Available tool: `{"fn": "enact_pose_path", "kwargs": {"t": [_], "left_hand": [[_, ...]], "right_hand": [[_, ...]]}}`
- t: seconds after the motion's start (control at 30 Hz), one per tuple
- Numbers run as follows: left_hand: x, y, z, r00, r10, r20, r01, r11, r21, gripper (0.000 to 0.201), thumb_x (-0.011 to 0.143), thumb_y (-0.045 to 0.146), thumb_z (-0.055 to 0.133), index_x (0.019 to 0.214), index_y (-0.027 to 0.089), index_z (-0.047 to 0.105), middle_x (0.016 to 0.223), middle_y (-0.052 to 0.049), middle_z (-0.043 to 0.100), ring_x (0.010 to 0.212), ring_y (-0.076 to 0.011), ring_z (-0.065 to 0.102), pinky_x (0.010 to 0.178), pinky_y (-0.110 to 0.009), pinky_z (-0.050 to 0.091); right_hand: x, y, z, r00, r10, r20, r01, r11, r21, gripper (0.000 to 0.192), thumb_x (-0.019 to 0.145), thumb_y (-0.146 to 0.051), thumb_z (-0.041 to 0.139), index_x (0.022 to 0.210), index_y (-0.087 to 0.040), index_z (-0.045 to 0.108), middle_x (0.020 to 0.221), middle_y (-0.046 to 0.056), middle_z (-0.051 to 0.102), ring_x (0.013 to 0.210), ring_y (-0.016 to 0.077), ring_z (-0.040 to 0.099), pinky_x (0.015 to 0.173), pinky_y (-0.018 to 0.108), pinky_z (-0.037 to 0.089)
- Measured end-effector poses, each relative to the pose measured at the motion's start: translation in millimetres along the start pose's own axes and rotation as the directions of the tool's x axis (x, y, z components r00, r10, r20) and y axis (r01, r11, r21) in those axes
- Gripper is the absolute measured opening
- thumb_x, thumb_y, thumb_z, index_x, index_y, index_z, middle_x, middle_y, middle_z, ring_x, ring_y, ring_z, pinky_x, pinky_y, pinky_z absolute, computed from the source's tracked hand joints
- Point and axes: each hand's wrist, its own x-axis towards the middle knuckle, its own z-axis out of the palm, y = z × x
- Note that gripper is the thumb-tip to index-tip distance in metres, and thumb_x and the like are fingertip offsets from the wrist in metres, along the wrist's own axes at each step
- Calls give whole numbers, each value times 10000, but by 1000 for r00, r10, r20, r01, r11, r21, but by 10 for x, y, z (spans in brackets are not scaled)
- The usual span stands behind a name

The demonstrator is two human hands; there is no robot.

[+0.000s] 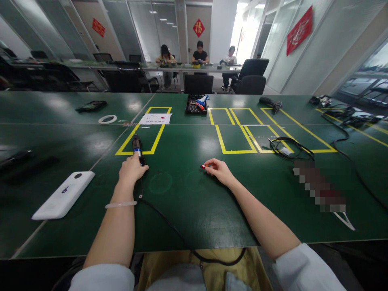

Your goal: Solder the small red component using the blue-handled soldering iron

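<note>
My left hand grips the rear of a black corded tool with a blue band, which lies on the green table and points away from me into a yellow taped rectangle. Its black cable runs back over the table edge to my lap. My right hand pinches a small red and white part at its fingertips, just above the table surface.
A white flat device lies at the left. A tape roll, a paper sheet and a black tray of parts lie further back. Coiled black cables lie right. Three people sit at a far table.
</note>
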Motion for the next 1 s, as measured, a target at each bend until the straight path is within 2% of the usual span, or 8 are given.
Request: {"fn": "enact_pose_path", "kwargs": {"t": [0.1, 0.23, 0.4, 0.53, 0.63, 0.77, 0.9, 1.0], "left_hand": [[-113, 250, 11, 999, 40, -33, -39, 999, 27, 677, 780, 456, 540, 1367, 153, 392, 1278, -200, 537, 1090, -380, 556, 825, -446, 484], [-310, 631, 44, 984, 174, -47, -174, 985, 15, 673, 801, 460, 513, 1408, 202, 382, 1329, -168, 513, 1099, -346, 545, 845, -424, 472], [-672, 1195, 121, 920, 382, -92, -385, 923, -19, 638, 812, 471, 526, 1392, 225, 424, 1320, -127, 533, 1064, -301, 554, 861, -392, 461], [-908, 1533, 229, 852, 506, -133, -517, 854, -63, 640, 811, 472, 559, 1386, 223, 426, 1357, -120, 506, 1087, -285, 535, 890, -380, 449], [-1006, 1657, 307, 822, 548, -155, -563, 822, -81, 660, 809, 469, 572, 1400, 226, 405, 1395, -125, 467, 1122, -288, 513, 915, -383, 440], [-1059, 1696, 362, 804, 569, -174, -588, 804, -88, 649, 831, 440, 547, 1415, 213, 380, 1408, -132, 451, 1132, -283, 507, 935, -386, 431], [-1058, 1675, 382, 808, 563, -174, -585, 800, -129, 732, 832, 454, 545, 1463, 183, 290, 1416, -134, 442, 1171, -277, 484, 955, -367, 428], [-1056, 1657, 378, 816, 558, -155, -577, 802, -155, 750, 835, 465, 539, 1478, 205, 255, 1421, -124, 424, 1190, -275, 469, 913, -349, 454]], "right_hand": [[9, 24, 3, 1000, -5, -21, 5, 1000, -17, 324, 751, -396, 683, 953, -151, 618, 633, -22, 579, 523, 98, 487, 513, 230, 390], [18, 42, 10, 999, -30, -44, 28, 998, -52, 316, 756, -388, 675, 961, -154, 618, 664, -15, 585, 542, 102, 492, 520, 231, 401], [12, 18, 28, 986, -131, -100, 113, 979, -170, 260, 764, -338, 653, 951, -160, 630, 820, 23, 632, 646, 114, 524, 599, 242, 428], [-8, -4, 18, 984, -141, -111, 115, 969, -219, 209, 759, -295, 626, 921, -164, 611, 730, -4, 591, 605, 110, 497, 570, 233, 407], [-25, -9, 4, 986, -139, -90, 111, 959, -261, 167, 735, -240, 618, 883, -167, 592, 671, -32, 554, 561, 99, 465, 561, 230, 391], [-36, -16, -4, 987, -153, -41, 135, 949, -285, 144, 727, -191, 604, 868, -165, 592, 705, -24, 570, 593, 105, 496, 584, 234, 410], [-43, -34, -26, 979, -200, -29, 182, 934, -307, 136, 743, -229, 645, 862, -164, 642, 834, 18, 605, 654, 111, 538, 647, 252, 453], [-66, -48, -40, 986, -168, -13, 157, 943, -293, 172, 766, -260, 647, 904, -162, 675, 855, 40, 651, 671, 127, 578, 669, 269, 479]]}}
